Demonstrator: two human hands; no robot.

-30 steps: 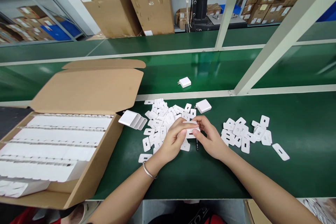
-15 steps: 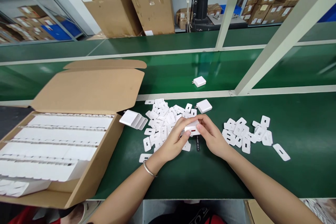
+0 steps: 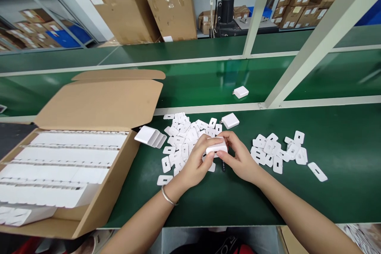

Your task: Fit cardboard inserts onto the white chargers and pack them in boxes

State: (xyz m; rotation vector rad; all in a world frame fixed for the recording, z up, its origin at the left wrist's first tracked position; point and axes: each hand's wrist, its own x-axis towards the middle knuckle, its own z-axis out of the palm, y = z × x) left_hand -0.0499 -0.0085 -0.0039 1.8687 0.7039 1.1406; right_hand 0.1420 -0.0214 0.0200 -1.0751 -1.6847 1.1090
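My left hand (image 3: 195, 160) and my right hand (image 3: 240, 159) are closed on one white plug-in charger (image 3: 216, 148) between them, just above the bench. Its plain edge faces me, and fingers cover part of its top. Behind and left of my left hand lies a loose pile of small white slotted plates (image 3: 182, 139). Beyond my right hand another white charger (image 3: 230, 120) rests on the bench, its prongs pointing left. A thin black stick-like thing (image 3: 224, 166) pokes out below my hands, mostly hidden. Farther right, a smaller group of slotted plates (image 3: 269, 151) lies scattered.
An open carton (image 3: 119, 190) on the left holds rows of white casings. Beside it lie several stacked white casings (image 3: 149, 136). Behind a pale rail, a charger (image 3: 241, 92) sits on the green belt (image 3: 190, 83). A slanted metal post (image 3: 303, 59) stands at right.
The charger on the belt has travelled to the right. In my hands, the held charger has turned, so its slotted face no longer shows. An object has come into view at the belt's far left.
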